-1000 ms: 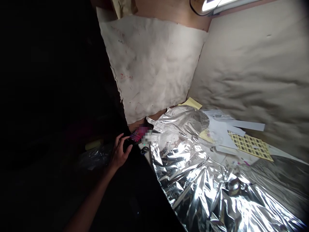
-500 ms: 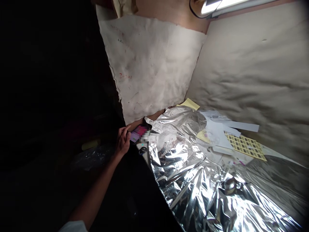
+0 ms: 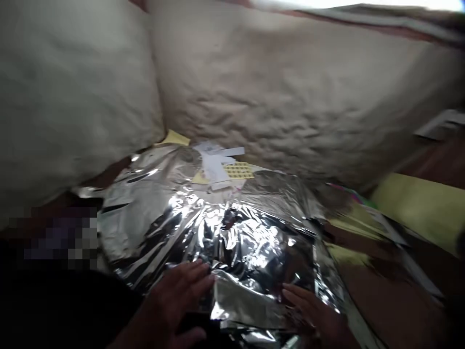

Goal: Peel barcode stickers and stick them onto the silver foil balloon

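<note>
A large crumpled silver foil sheet (image 3: 203,218) covers the work surface in front of me. My left hand (image 3: 178,303) lies on its near edge with the fingers stretched out flat. My right hand (image 3: 312,312) rests on the foil a little to the right, fingers also extended and apart. Between the two hands a folded flap of foil (image 3: 247,303) stands up slightly. Neither hand grips anything. The picture is smeared by motion.
White paper strips (image 3: 218,162) and a yellow sheet of small dark squares (image 3: 238,169) lie at the foil's far edge. Wrinkled pale paper (image 3: 283,97) lines the back walls. Yellow-green sheets (image 3: 417,208) lie at the right. A blurred-out patch (image 3: 58,237) sits at left.
The view has swung right and down. My left hand has left the phone at the dark left edge and now lies on the foil. My right hand has come into view.
</note>
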The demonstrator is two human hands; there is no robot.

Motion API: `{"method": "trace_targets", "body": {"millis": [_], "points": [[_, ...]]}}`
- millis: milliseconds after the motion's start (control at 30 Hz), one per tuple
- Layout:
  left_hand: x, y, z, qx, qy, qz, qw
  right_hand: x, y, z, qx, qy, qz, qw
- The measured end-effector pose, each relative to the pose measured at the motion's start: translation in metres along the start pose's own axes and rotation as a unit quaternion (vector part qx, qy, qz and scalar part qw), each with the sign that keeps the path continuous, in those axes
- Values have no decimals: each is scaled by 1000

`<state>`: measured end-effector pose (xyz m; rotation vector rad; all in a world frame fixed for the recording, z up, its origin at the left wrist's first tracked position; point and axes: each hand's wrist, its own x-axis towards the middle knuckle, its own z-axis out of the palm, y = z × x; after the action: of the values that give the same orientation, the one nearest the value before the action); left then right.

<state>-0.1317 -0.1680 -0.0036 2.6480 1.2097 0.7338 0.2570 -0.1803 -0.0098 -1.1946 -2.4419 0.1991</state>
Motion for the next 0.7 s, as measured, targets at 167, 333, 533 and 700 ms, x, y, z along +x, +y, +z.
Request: {"method": "trace_targets", "body": {"millis": [167, 333, 533, 700], "points": [[44, 32, 39, -19, -94, 130, 987, -18, -3, -6, -7, 45, 23, 999], [59, 43, 50, -36, -77, 118, 989, -28, 0, -3, 21, 83, 22, 996], [83, 49, 35, -126, -136, 27, 982, -33, 10, -17, 125, 40, 79, 988], [116, 38, 19, -235, -223, -150, 934, -11, 16, -39, 225, -48, 213, 950]]}}
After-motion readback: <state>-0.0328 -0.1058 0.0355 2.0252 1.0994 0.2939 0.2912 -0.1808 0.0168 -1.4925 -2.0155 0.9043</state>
